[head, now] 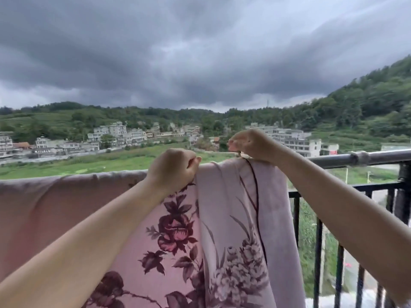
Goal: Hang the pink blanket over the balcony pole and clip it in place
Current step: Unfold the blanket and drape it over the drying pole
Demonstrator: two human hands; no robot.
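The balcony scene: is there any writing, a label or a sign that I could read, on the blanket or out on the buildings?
No readable text.
Pink blanket: only a dark floral print, no label showing.
Balcony pole: no marking.
Distant buildings: a red patch on one wall at far right may be a sign, too small and blurred to read.

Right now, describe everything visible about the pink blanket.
The pink blanket is soft-looking fabric printed with dark maroon roses and leaves, with a paler folded panel edged by a dark line. It hangs draped over the balcony pole. The left hand and right hand grip its top edge. No clip is clearly visible.
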